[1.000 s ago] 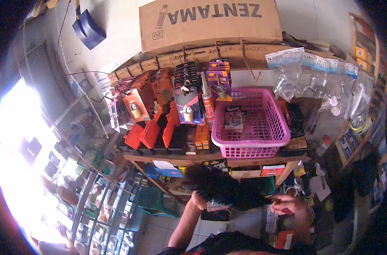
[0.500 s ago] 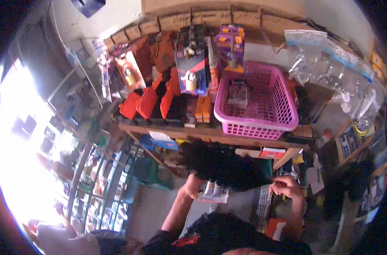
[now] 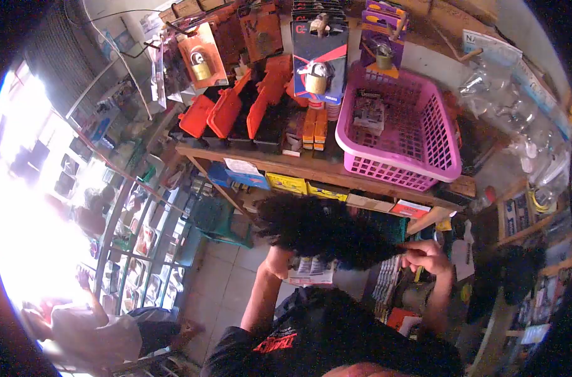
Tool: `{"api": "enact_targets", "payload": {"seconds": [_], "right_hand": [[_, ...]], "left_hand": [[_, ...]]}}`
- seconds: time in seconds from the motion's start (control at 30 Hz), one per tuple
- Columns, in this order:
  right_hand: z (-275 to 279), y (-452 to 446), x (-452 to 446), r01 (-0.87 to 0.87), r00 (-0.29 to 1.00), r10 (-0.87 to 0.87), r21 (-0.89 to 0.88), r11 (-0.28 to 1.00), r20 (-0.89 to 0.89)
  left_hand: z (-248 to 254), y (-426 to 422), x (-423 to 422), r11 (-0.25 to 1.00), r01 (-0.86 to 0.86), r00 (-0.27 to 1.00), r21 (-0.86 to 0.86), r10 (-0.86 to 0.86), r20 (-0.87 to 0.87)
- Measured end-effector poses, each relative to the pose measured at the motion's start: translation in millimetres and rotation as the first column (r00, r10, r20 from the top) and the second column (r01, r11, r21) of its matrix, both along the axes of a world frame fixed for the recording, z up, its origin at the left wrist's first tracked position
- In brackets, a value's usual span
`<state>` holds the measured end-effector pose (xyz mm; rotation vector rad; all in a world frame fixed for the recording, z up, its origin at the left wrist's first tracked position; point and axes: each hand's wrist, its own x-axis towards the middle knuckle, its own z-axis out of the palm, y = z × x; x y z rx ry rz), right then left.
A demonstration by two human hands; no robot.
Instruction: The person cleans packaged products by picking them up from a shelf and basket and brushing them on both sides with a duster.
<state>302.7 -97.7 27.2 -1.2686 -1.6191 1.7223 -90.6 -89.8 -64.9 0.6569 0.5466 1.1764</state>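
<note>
A fluffy black duster (image 3: pixel 327 232) lies across the space between my hands, below the shelf edge. My right hand (image 3: pixel 427 257) is closed on its thin right end, fingers bent. At the duster's left end, my left hand (image 3: pixel 275 262) grips the edge of a white card (image 3: pixel 311 270) carrying small tubes. The duster partly covers this hand's fingers and the card's upper part.
A pink basket (image 3: pixel 402 147) with small packets sits on the wooden shelf (image 3: pixel 286 164), beside red-orange cases (image 3: pixel 226 110) and hanging padlock packs (image 3: pixel 317 69). Left are a green stool (image 3: pixel 220 220), a glass rack (image 3: pixel 138 251) and another person (image 3: pixel 97 330). Plastic packs (image 3: pixel 496 94) hang right.
The view has tilted down and shifted, so the shelf and basket appear higher and further right. The card has stayed with my left hand, and my right hand remains at the duster's end.
</note>
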Motion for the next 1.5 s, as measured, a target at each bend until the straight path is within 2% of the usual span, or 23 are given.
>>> {"api": "enact_targets", "payload": {"seconds": [0.03, 0.1, 0.2, 0.27, 0.3, 0.43, 0.53, 0.6, 0.67, 0.73, 0.8, 0.83, 0.9, 0.97, 1.07, 1.13, 1.2, 1.23, 1.27, 1.37, 1.4, 1.47, 1.5], "right_hand": [[-11, 2, 13, -0.001, 1.000, 0.001, 0.019, 1.000, -0.001], [0, 1, 22, 0.075, 0.997, -0.075, 0.007, 0.997, 0.010], [7, 6, 11, 0.131, 0.990, -0.134, 0.083, 0.988, 0.037], [-16, 3, 12, 0.112, 0.987, -0.131, 0.186, 0.976, 0.094], [-14, -4, -7, 0.226, 0.970, -0.240, 0.192, 0.955, 0.048], [-1, -10, -11, 0.098, 0.944, -0.235, 0.484, 0.870, 0.230], [-15, -21, 11, 0.180, 0.932, -0.281, 0.381, 0.907, 0.229], [4, -24, -2, 0.155, 0.920, -0.297, 0.460, 0.875, 0.255], [14, -28, -28, 0.162, 0.913, -0.355, 0.624, 0.765, 0.199], [10, -28, -40, 0.103, 0.897, -0.387, 0.749, 0.655, 0.215], [19, -33, -40, 0.059, 0.871, -0.414, 0.780, 0.623, 0.264], [20, -36, -35, 0.041, 0.858, -0.425, 0.787, 0.616, 0.288], [22, -46, -31, 0.116, 0.846, -0.459, 0.745, 0.657, 0.273], [23, -56, -29, 0.290, 0.838, -0.508, 0.629, 0.721, 0.196], [26, -64, -36, 0.348, 0.834, -0.500, 0.483, 0.804, 0.232], [27, -63, -45, 0.337, 0.841, -0.496, 0.509, 0.792, 0.215], [24, -68, -44, 0.361, 0.846, -0.510, 0.534, 0.765, 0.159], [22, -70, -45, 0.371, 0.848, -0.514, 0.547, 0.750, 0.129], [23, -73, -45, 0.427, 0.857, -0.510, 0.447, 0.786, 0.078], [28, -77, -42, 0.476, 0.873, -0.488, 0.218, 0.852, 0.000], [26, -75, -40, 0.446, 0.887, -0.461, 0.206, 0.871, 0.028], [15, -74, -38, 0.441, 0.886, -0.461, 0.221, 0.870, 0.046], [3, -73, -37, 0.466, 0.872, -0.489, 0.249, 0.849, 0.034]], "left_hand": [[24, 2, 1, 0.992, 0.095, 0.981, -0.083, -0.079, 0.178], [77, 8, 5, 0.902, 0.428, 0.699, -0.059, -0.289, 0.654], [78, 4, 19, 0.899, 0.109, 0.994, -0.424, -0.096, 0.053], [13, 7, 3, 0.908, 0.158, 0.987, -0.388, -0.155, 0.038], [-20, 9, -5, 0.911, 0.182, 0.982, -0.370, -0.184, 0.029], [-27, 21, -8, 0.909, 0.141, 0.985, -0.393, -0.169, -0.039], [12, 18, -3, 0.941, 0.094, 0.984, -0.325, -0.137, -0.113], [54, 25, 17, 0.871, 0.458, 0.874, -0.177, -0.405, 0.268], [78, 33, 45, 0.708, 0.701, 0.552, 0.083, -0.614, 0.564], [80, 32, 62, 0.636, 0.767, 0.409, 0.080, -0.582, 0.703], [76, 30, 66, 0.649, 0.760, 0.470, -0.031, -0.515, 0.717], [73, 34, 62, 0.652, 0.758, 0.450, 0.020, -0.545, 0.708], [56, 40, 56, 0.680, 0.730, 0.577, -0.075, -0.553, 0.600], [25, 41, 51, 0.735, 0.595, 0.800, -0.325, -0.506, 0.322], [4, 39, 68, 0.552, 0.805, 0.582, -0.216, -0.664, 0.469], [3, 29, 72, 0.750, 0.608, 0.776, -0.259, -0.630, -0.002], [17, 30, 77, 0.800, 0.430, 0.880, -0.418, -0.475, -0.003], [-3, 32, 70, 0.915, 0.379, 0.885, -0.140, -0.403, -0.234], [-40, 34, 55, 0.923, 0.350, 0.869, 0.161, -0.256, -0.422], [-50, 45, 42, 0.627, 0.290, 0.844, 0.723, 0.190, -0.503], [-52, 47, 39, 0.590, 0.362, 0.807, 0.721, 0.188, -0.559], [-57, 47, 40, 0.787, 0.405, 0.872, 0.465, -0.180, -0.455], [-53, 44, 47, 0.879, 0.456, 0.888, 0.138, -0.440, -0.134]]}}
